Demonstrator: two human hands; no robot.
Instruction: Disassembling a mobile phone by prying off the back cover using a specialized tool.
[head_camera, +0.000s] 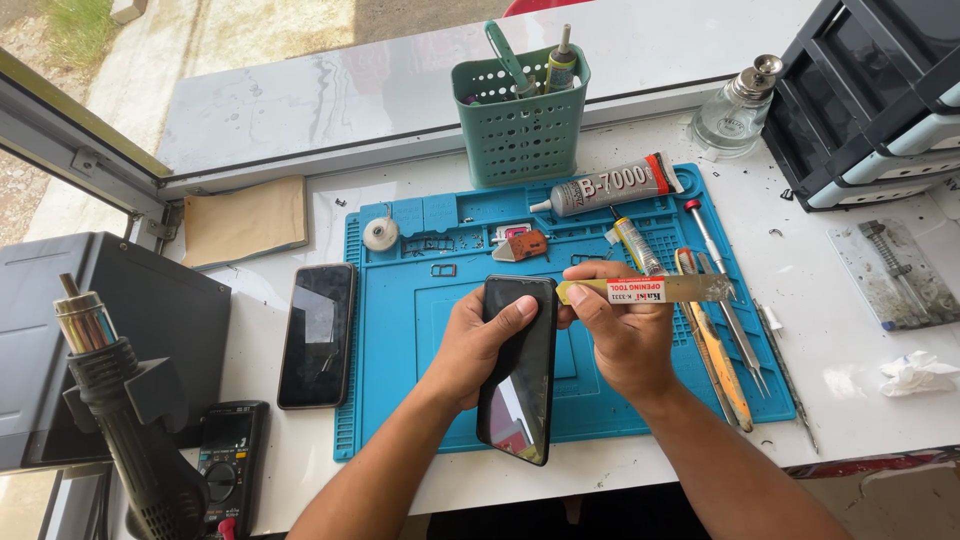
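My left hand (478, 340) grips a black smartphone (520, 385) by its upper end, thumb across the glass, tilted over the blue work mat (400, 330). My right hand (625, 330) pinches a thin flat metal opening blade (690, 289) with a yellow-and-white labelled handle. The blade's left tip touches the phone's upper right edge. A second black phone (318, 335) lies flat to the left, half off the mat.
A glue tube (610, 187), small tube, tweezers and screwdrivers (720, 330) lie on the mat's right side. A teal tool basket (520, 115) stands behind. Heat gun (120, 400) and multimeter (230, 450) sit front left, glass bottle (735, 110) and drawer unit (880, 90) back right.
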